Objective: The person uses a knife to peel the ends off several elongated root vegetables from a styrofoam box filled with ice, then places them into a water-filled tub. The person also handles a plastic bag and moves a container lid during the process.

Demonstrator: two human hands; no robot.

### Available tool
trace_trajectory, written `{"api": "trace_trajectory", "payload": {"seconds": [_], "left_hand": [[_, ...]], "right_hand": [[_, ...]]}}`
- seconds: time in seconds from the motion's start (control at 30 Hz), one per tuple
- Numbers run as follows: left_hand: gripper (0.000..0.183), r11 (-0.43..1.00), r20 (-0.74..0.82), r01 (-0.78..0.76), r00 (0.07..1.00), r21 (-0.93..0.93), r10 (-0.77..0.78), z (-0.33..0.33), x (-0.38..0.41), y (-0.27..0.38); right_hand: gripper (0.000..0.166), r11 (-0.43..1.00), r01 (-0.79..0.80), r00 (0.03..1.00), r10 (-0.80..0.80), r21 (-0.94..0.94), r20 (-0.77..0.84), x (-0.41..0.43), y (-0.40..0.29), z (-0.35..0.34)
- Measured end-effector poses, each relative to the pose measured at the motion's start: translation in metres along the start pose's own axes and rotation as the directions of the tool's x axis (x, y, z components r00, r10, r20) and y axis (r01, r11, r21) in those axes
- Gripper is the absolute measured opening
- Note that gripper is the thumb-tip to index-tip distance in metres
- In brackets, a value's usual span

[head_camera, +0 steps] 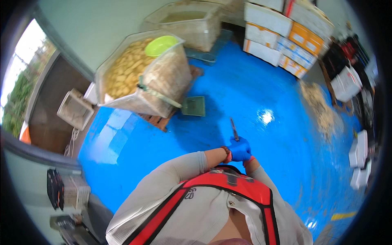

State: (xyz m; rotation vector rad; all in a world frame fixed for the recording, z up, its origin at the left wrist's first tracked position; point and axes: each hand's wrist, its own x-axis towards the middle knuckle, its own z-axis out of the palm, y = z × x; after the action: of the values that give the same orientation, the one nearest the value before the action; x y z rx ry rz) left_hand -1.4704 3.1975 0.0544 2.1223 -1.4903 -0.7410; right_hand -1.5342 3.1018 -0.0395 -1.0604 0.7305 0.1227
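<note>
In front of my waist, my left hand [236, 152] and my right hand [247, 152] are together, both in blue gloves with reddish cuffs showing at the wrists. A narrow, dark, knife-like tool [233, 127] sticks out from them, its tip pointing away from me over the blue floor. It lies roughly in line with my right forearm, and my right hand appears closed on it. My left hand overlaps the right, so its fingers are hard to make out. The tool's handle is hidden by the gloves.
A large tub [167, 81] of yellowish, potato-like pieces in liquid holds a lime-green basin [161, 46]. Near it lies a green crate [193, 106]. Behind stands another tub [196, 33]. Stacked foam boxes [266, 35] stand far right, beside a pale pile [318, 107] on the floor.
</note>
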Motion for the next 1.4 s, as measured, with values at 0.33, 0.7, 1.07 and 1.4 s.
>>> {"api": "trace_trajectory", "payload": {"seconds": [0.33, 0.7, 1.07, 1.4], "left_hand": [[0.024, 0.933, -0.568, 0.022, 0.787, -0.360, -0.238, -0.020, -0.054, -0.075], [0.025, 0.328, -0.211, -0.028, 0.816, -0.944, -0.538, -0.059, 0.003, -0.152], [0.021, 0.294, -0.520, -0.431, 0.661, -0.853, -0.540, -0.153, 0.199, -0.205], [0.047, -0.250, -0.342, -0.738, 0.548, -0.627, -0.763, -0.242, 0.194, -0.407]], "right_hand": [[0.028, 0.991, 0.103, 0.968, -0.120, 0.084, 0.223, 0.099, -0.049, 0.090], [0.032, 0.939, 0.193, 0.875, -0.033, -0.286, 0.484, 0.123, -0.128, 0.113], [0.036, 0.892, 0.309, 0.951, -0.282, -0.330, 0.128, 0.217, -0.265, -0.141], [0.040, 0.898, 0.170, 0.968, -0.229, -0.405, -0.100, 0.348, -0.352, -0.196]]}}
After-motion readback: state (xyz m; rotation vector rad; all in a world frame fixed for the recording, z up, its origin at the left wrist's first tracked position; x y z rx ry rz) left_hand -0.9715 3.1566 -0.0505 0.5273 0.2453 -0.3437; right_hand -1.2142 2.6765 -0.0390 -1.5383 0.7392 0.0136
